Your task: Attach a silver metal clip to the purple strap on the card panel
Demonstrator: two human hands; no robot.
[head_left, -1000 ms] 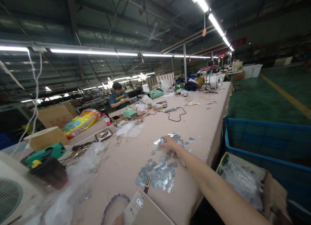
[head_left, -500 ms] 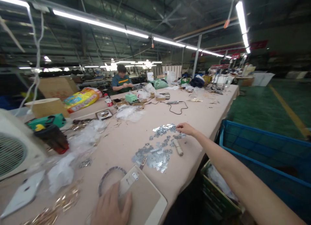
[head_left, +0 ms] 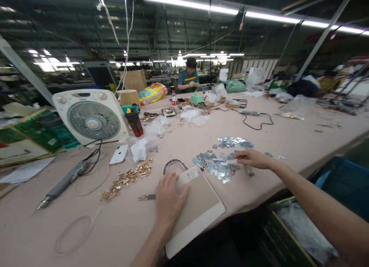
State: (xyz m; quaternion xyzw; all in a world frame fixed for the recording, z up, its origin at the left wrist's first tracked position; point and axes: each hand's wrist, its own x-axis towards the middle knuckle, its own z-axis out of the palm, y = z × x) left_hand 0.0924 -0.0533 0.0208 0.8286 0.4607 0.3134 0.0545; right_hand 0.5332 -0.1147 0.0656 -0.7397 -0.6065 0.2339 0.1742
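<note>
My left hand [head_left: 170,196] lies flat, fingers spread, on a beige board [head_left: 198,209] at the near edge of the long table [head_left: 288,144]. A small white part [head_left: 188,176] sits on the board just beyond the fingers. My right hand [head_left: 252,158] reaches out over a scatter of small silver metal plates [head_left: 221,165], fingertips touching the pile; whether it pinches one is hidden. A dark ring [head_left: 173,165] lies behind the board, and a heap of brass pieces [head_left: 127,178] to its left.
A white box fan [head_left: 90,119], a grey electric screwdriver [head_left: 62,184] with its cable, a phone [head_left: 118,155] and plastic bags sit at left. Another person [head_left: 188,78] works at the far end. A blue crate [head_left: 346,182] and a carton [head_left: 294,232] stand right of the table.
The view has swung left and down, bringing the fan and screwdriver into sight. My right hand drew back from the far plates to the nearer pile. My left hand settled flat on the board.
</note>
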